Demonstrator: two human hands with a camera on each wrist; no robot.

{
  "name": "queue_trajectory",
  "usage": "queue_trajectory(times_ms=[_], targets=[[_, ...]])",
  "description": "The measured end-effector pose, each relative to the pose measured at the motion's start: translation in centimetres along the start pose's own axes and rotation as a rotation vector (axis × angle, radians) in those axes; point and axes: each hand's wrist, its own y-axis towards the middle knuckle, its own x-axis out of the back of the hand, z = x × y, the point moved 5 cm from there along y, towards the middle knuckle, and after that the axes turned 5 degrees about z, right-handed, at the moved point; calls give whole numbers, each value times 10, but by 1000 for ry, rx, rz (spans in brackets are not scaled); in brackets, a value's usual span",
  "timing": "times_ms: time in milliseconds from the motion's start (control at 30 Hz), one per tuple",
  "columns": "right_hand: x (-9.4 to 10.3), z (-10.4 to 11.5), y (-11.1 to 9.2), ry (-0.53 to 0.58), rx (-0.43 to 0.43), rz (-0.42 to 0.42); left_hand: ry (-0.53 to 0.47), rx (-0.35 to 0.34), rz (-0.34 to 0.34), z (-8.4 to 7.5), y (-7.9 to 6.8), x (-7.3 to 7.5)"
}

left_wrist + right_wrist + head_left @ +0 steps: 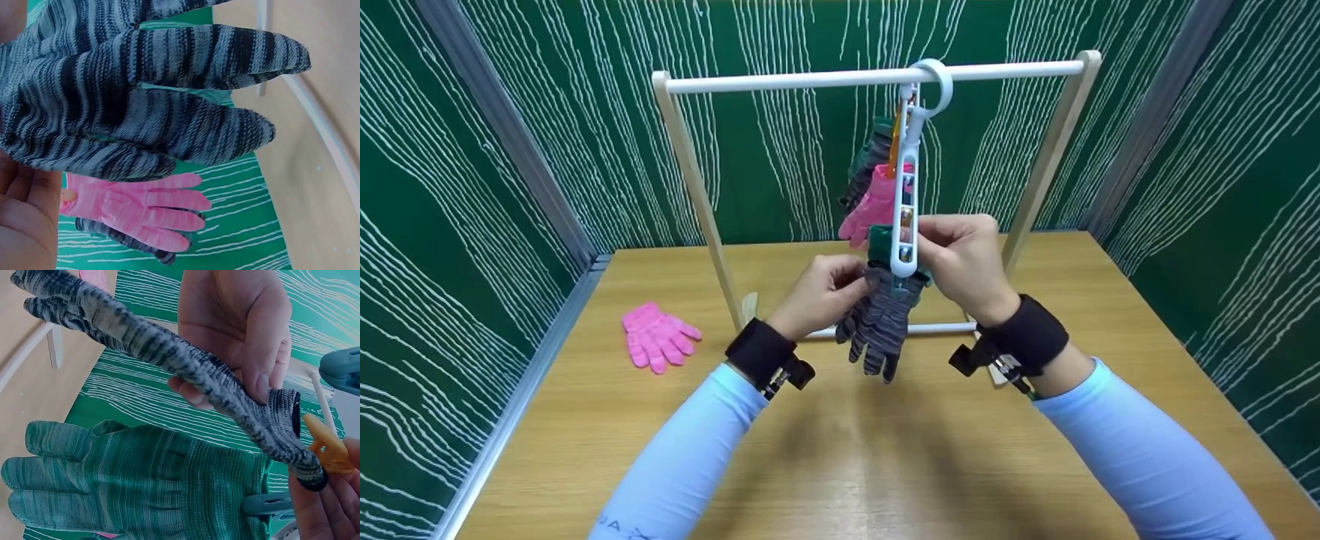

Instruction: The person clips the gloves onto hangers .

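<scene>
A grey-and-black striped knit glove (pixel 877 322) hangs fingers down below the front end of a white clip hanger (pixel 905 264). My left hand (pixel 829 292) pinches it near the cuff, thumb on the fabric in the right wrist view. My right hand (pixel 967 266) is at the hanger's front end, holding an orange clip (pixel 326 444) at the edge of the striped cuff. Beside it a green knit glove (pixel 140 478) hangs from a teal clip (pixel 267 503). A pink glove (pixel 876 206) hangs farther back on the hanger.
The hanger's hook circles the white rod of a wooden-legged rack (pixel 810 81). Another dark striped glove (pixel 870 161) hangs at the back. A second pink glove (pixel 660 337) lies on the wooden table (pixel 585 442) at left. Green walls with white lines enclose the table.
</scene>
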Motion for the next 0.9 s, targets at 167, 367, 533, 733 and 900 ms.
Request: queue_trajectory(times_ms=[167, 367, 533, 733, 900], targets=[[0, 0, 0, 24, 6, 7, -13, -16, -36, -2, 0, -1], [-1, 1, 0, 37, 11, 1, -22, -24, -53, -5, 1, -2], [0, -1, -1, 32, -24, 2, -25, -38, -55, -5, 2, -3], [-1, -1, -1, 30, -43, 25, -17, -46, -50, -4, 2, -4], [-1, -1, -2, 31, -46, 34, -29, -40, -44, -3, 2, -4]])
